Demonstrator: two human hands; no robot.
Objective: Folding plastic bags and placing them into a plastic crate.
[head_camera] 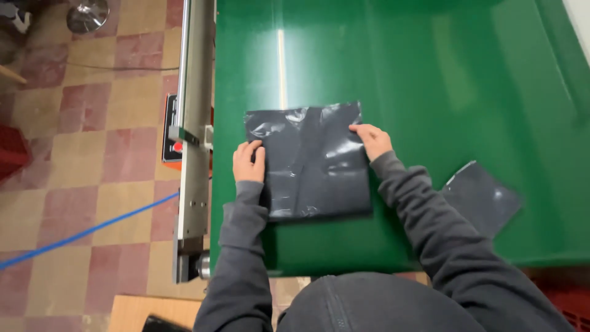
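A dark grey plastic mailer bag (310, 163) lies flat on the green table surface (430, 74). My left hand (249, 161) rests on the bag's left edge, fingers curled down on it. At the bag's right edge, near the upper corner, my right hand (372, 140) presses with fingers flat. Both hands touch the bag; neither lifts it. Dark grey sleeves cover both arms.
A second dark grey bag (482, 197) lies to the right, partly under my right arm. A metal rail (195, 123) with an orange control box (172, 138) runs along the table's left side. Beyond it lie a checkered tile floor and a blue line (86, 230).
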